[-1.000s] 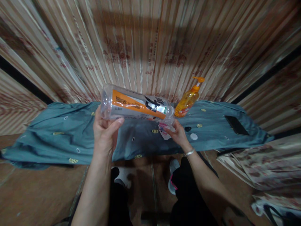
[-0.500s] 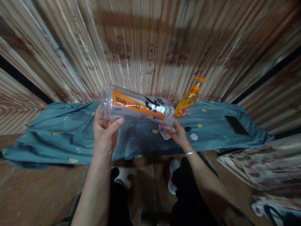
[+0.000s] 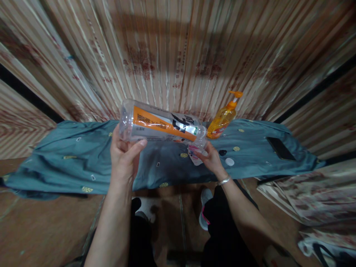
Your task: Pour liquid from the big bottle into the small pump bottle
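My left hand (image 3: 124,155) grips the base end of a large clear plastic bottle (image 3: 162,124) with an orange and black label. The bottle lies nearly sideways in the air, its open mouth pointing right and slightly down. Just under that mouth stands a small clear bottle with a pink label (image 3: 194,152), and my right hand (image 3: 211,158) is wrapped around it on the blue-grey cloth (image 3: 83,155). Two small caps, one black (image 3: 222,152) and one white (image 3: 229,161), rest on the cloth right of my right hand.
An orange pump bottle (image 3: 222,118) stands on the cloth behind my right hand. A dark phone (image 3: 279,148) lies at the cloth's right end. A striped curtain hangs behind. Patterned fabric and a bag lie on the floor at the lower right.
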{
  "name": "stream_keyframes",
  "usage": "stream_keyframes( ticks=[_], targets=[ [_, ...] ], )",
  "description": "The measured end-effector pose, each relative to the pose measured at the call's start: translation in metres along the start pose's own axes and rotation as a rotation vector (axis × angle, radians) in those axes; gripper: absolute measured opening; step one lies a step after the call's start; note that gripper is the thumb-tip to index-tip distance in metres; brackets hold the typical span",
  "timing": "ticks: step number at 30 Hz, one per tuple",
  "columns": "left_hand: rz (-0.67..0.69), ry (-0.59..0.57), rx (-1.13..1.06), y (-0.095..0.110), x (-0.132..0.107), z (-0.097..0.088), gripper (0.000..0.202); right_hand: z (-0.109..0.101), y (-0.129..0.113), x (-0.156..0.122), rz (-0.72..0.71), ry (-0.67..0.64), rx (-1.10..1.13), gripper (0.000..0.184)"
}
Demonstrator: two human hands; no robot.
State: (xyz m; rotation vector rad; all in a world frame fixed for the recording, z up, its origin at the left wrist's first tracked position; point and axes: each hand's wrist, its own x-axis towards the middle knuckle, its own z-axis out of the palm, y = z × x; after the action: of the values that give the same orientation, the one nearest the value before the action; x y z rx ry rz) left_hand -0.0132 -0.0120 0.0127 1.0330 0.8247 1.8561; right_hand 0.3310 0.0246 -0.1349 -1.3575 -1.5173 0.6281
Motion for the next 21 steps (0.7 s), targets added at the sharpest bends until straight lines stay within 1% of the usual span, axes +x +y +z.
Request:
stream_keyframes(
  ticks=[6,12,17,21],
  targets=[
    [-0.001,-0.019,0.025,-0.0002,0.0004,-0.0026,0.066,-0.0001,0.0001,-0.0003,-0.002,-0.006,-0.02,0.058],
    [0.022,-0.002,0.02,-0.0034,0.0009,-0.0026,0.073,0.0006,0.0019,0.0001,-0.006,-0.003,-0.031,0.056],
    [0.043,-0.025,0.04,-0.0088,0.0035,-0.0073,0.08,0.0009,0.0028,0.0003,-0.001,0.0,-0.013,0.057],
    [0.056,-0.029,0.032,-0.0097,0.0042,-0.0093,0.076,0.0005,0.0029,0.0003,-0.006,0.006,-0.013,0.058]
  ],
)
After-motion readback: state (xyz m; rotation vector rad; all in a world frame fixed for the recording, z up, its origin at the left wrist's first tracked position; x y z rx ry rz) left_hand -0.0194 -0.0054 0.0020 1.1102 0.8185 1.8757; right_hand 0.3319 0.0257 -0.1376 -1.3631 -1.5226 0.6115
